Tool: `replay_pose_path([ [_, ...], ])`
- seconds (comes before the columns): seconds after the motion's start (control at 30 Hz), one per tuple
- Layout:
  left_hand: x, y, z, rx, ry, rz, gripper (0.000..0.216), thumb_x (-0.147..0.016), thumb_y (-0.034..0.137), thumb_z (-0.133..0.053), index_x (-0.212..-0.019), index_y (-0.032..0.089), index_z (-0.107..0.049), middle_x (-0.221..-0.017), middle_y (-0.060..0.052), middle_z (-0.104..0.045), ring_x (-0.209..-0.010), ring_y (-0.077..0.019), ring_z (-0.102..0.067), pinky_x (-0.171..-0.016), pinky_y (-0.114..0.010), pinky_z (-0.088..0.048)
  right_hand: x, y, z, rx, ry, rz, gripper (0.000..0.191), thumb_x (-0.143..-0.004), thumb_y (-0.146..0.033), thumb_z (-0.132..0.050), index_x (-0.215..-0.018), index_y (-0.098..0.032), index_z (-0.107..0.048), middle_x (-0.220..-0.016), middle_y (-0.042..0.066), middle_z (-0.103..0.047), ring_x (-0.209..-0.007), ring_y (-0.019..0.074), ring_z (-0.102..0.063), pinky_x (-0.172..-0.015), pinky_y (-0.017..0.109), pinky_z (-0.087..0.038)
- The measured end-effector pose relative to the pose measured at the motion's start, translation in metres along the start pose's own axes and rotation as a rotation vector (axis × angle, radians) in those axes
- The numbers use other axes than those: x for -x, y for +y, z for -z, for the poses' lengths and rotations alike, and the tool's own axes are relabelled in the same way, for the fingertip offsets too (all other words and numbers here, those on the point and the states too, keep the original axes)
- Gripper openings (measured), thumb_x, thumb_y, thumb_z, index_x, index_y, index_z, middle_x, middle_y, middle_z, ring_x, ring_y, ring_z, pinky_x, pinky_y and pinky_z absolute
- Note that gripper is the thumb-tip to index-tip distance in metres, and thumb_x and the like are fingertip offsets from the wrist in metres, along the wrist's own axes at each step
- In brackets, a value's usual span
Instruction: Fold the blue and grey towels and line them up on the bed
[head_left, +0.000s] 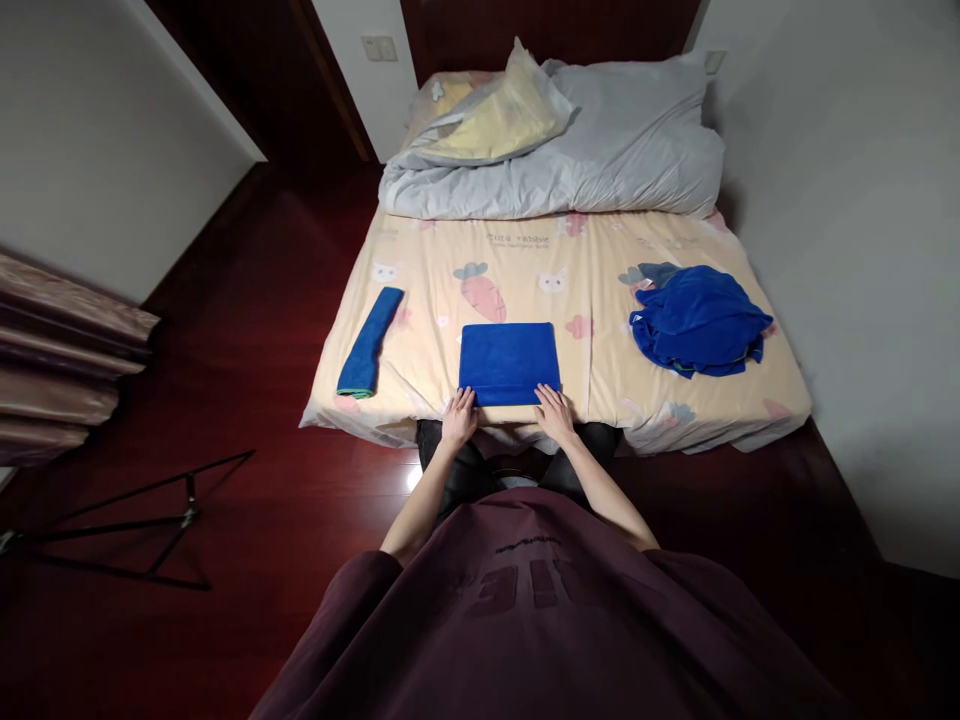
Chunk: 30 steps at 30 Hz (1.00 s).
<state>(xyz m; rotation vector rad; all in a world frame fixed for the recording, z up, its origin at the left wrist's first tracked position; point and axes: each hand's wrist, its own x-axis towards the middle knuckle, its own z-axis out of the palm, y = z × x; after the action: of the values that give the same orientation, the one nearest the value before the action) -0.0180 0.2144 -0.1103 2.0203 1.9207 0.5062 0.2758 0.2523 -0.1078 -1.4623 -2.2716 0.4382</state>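
Observation:
A blue towel (508, 352), laid out as a flat rectangle with a narrow folded strip along its near side, lies at the front edge of the bed. At its near left corner, my left hand (459, 416) has its fingers over the folded strip. My right hand (554, 413) holds the near right corner in the same way, its fingertips on top of the cloth. The undersides of both hands are hidden. Left of this towel lies a rolled blue towel (370, 342) with a green edge. A loose heap of blue towels (699, 318) rests on the right.
The bed (420, 250) has a patterned sheet with carrots and rabbits. A grey quilt (630, 130) and a pale yellow pillow (502, 115) are at its far end. On the dark red floor to the left stands a black tripod (187, 515), near a curtain (67, 360).

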Motion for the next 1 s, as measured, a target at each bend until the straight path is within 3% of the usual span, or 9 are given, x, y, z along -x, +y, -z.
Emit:
replay_pose_path([
  [0.2,-0.012,-0.009,0.005,-0.079,-0.043,-0.002,0.064,-0.089,0.007,-0.048,-0.152,0.012,-0.054,-0.163,-0.018,-0.046,-0.153,-0.0334,-0.043,-0.124,-0.053,-0.035,-0.007,0.019,0.004,0.017,0.007,-0.057,0.056,-0.094,-0.007,-0.049,-0.147,-0.018,-0.061,-0.158,0.009,-0.055,-0.152,0.0230,-0.046,-0.125,0.047,-0.036],
  [0.4,-0.030,-0.014,0.010,-0.065,-0.029,-0.033,0.055,-0.088,0.001,-0.048,-0.136,0.016,-0.070,-0.150,-0.016,-0.061,-0.145,-0.0297,-0.054,-0.120,-0.049,-0.042,-0.028,0.021,0.009,-0.015,0.027,-0.184,0.056,-0.079,0.005,-0.056,-0.126,-0.020,-0.075,-0.139,0.009,-0.071,-0.131,0.0257,-0.066,-0.116,0.043,-0.048],
  [0.6,-0.036,-0.033,0.023,0.105,0.037,-0.084,0.051,-0.080,-0.001,-0.051,-0.118,0.020,-0.079,-0.132,-0.010,-0.074,-0.134,-0.0273,-0.064,-0.119,-0.049,-0.046,-0.041,0.038,0.031,-0.210,-0.005,-0.303,0.034,-0.080,-0.008,-0.067,-0.105,-0.026,-0.081,-0.099,0.003,-0.082,-0.091,0.0227,-0.076,-0.092,0.035,-0.059],
  [0.7,-0.035,-0.043,0.032,0.260,0.091,-0.117,0.049,-0.081,0.003,-0.053,-0.119,0.020,-0.079,-0.130,-0.009,-0.075,-0.133,-0.0266,-0.064,-0.120,-0.048,-0.046,-0.044,0.050,0.038,-0.402,0.041,-0.245,0.030,-0.079,-0.014,-0.069,-0.104,-0.024,-0.081,-0.103,0.004,-0.081,-0.090,0.0219,-0.075,-0.090,0.034,-0.059],
  [0.87,-0.044,-0.044,0.031,0.566,0.123,0.082,0.040,-0.086,0.017,-0.058,-0.122,0.018,-0.075,-0.126,-0.011,-0.076,-0.116,-0.0260,-0.073,-0.106,-0.044,-0.058,-0.044,0.058,0.027,-0.731,0.121,-0.348,0.029,-0.075,-0.028,-0.073,-0.101,-0.017,-0.079,-0.099,0.009,-0.080,-0.085,0.0215,-0.074,-0.081,0.033,-0.060],
  [1.0,-0.055,-0.041,0.021,0.674,0.102,0.212,0.037,-0.087,0.030,-0.063,-0.120,0.016,-0.073,-0.120,-0.013,-0.077,-0.105,-0.0246,-0.075,-0.093,-0.039,-0.062,-0.036,0.058,0.013,-0.761,0.150,-0.411,0.032,-0.069,-0.035,-0.079,-0.096,-0.018,-0.079,-0.098,0.009,-0.080,-0.087,0.0217,-0.073,-0.081,0.033,-0.060],
])
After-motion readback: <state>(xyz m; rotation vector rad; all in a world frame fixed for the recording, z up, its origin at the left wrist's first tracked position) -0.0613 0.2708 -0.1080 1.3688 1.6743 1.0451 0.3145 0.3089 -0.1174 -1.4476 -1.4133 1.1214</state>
